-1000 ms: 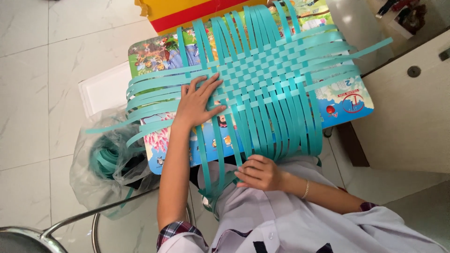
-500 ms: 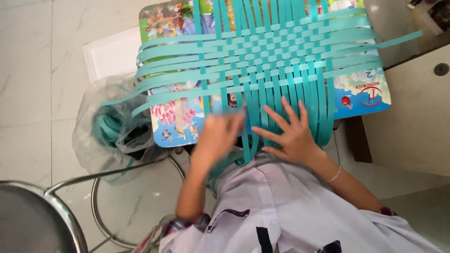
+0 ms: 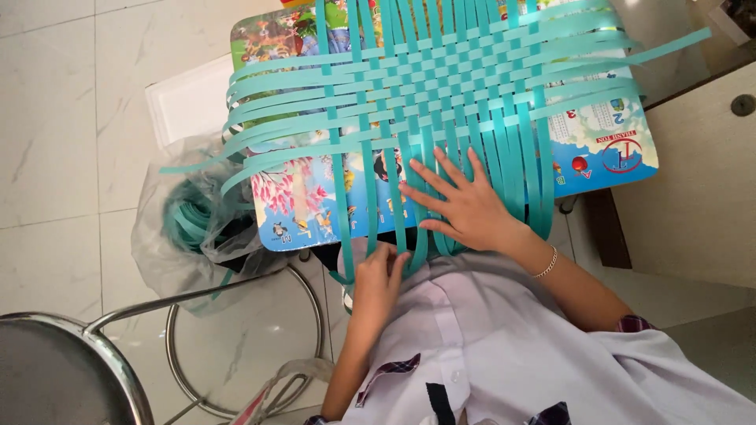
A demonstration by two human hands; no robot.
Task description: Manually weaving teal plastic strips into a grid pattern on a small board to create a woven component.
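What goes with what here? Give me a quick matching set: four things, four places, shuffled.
1. right hand
2. left hand
3. clear plastic bag
4. metal stool

A. lower left corner of the view
B. flat on the teal strips, fingers spread
C. on the floor left of the colourful board, with coiled teal strip inside
D. at the board's near edge, on the hanging strip ends

Pairs: 1-B, 2-D, 3-C, 4-A
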